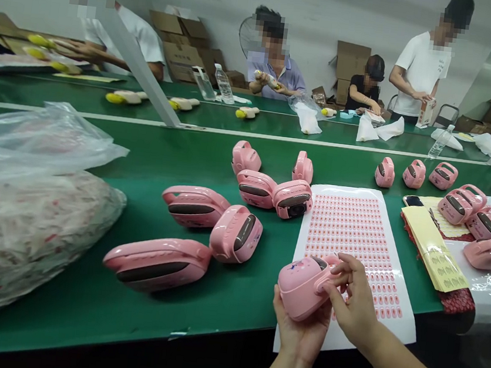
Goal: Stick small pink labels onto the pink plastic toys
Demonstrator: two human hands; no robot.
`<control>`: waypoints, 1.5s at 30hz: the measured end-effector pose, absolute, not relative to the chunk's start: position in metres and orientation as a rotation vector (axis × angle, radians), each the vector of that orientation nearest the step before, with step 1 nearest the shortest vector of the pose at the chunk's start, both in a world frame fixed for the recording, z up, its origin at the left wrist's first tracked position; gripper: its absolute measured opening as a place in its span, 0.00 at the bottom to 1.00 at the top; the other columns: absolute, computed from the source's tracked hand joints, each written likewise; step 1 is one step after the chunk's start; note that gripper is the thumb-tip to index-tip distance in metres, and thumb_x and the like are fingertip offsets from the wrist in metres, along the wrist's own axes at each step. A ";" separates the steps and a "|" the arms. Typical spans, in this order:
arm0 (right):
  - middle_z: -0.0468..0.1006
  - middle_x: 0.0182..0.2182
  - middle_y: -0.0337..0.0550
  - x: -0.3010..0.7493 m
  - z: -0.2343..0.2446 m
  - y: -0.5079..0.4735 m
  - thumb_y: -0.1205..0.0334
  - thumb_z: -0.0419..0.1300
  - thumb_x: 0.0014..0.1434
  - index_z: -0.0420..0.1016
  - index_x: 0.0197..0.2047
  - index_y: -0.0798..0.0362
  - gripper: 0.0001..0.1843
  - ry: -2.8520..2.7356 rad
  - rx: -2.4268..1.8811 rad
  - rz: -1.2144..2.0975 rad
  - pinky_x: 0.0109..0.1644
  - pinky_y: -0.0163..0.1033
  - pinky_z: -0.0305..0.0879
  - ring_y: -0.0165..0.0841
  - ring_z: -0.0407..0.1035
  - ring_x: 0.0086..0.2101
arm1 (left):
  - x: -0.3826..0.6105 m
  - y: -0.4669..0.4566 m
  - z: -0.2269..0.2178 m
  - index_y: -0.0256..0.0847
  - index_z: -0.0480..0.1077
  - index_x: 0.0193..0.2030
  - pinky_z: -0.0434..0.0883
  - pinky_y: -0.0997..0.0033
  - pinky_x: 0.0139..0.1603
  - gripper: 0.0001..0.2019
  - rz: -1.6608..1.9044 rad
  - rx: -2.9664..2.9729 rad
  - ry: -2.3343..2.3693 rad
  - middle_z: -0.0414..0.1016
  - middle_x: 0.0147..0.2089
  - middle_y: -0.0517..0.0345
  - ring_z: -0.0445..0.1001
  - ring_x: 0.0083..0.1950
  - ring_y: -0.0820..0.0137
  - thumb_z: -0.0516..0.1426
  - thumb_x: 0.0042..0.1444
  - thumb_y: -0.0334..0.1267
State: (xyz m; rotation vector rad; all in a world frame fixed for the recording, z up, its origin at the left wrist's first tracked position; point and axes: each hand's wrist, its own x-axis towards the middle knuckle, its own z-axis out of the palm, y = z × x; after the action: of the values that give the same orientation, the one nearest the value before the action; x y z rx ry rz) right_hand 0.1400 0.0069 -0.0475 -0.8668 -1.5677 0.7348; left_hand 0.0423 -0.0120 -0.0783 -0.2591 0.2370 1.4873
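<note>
My left hand cups a pink plastic toy from below, just over the near edge of the green conveyor belt. My right hand presses its thumb and fingers against the toy's handle side, fingers curled. Under both hands lies a white sheet of small pink stickers. Several more pink toys lie on the belt to the left, the nearest being a long one and a squarer one.
A large clear plastic bag full of parts sits at the left. Yellow backing sheets and more pink toys lie at the right. Across a second belt, several people handle yellow-and-white items, with water bottles and cardboard boxes behind.
</note>
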 end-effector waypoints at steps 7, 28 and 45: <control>0.70 0.37 0.42 0.139 -0.042 0.006 0.71 0.53 0.58 0.58 0.56 0.45 0.24 -1.617 -0.916 0.611 0.34 0.38 0.74 0.30 0.71 0.29 | 0.041 -0.013 -0.086 0.41 0.67 0.57 0.75 0.64 0.41 0.23 1.471 -0.177 0.175 0.79 0.44 0.43 0.79 0.39 0.59 0.52 0.55 0.45; 0.70 0.50 0.52 0.165 -0.110 -0.007 0.67 0.54 0.60 0.53 0.61 0.46 0.27 -1.652 -1.002 0.810 0.44 0.47 0.73 0.38 0.74 0.44 | 0.002 -0.022 -0.108 0.45 0.68 0.53 0.74 0.51 0.46 0.18 1.610 0.055 0.048 0.76 0.51 0.45 0.74 0.52 0.51 0.50 0.56 0.43; 0.73 0.34 0.42 0.157 -0.119 -0.032 0.67 0.53 0.60 0.58 0.60 0.44 0.25 -1.618 -0.932 0.812 0.34 0.41 0.75 0.32 0.73 0.28 | -0.009 -0.024 -0.108 0.45 0.66 0.56 0.74 0.51 0.46 0.26 1.670 0.148 0.228 0.77 0.50 0.46 0.75 0.50 0.51 0.61 0.50 0.46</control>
State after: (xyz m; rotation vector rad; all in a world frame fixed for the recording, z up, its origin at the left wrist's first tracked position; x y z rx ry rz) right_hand 0.1567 -0.0324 -0.1185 -0.9319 -1.6185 0.8119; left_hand -0.0089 -0.0243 -0.1081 0.1477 0.2280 1.6697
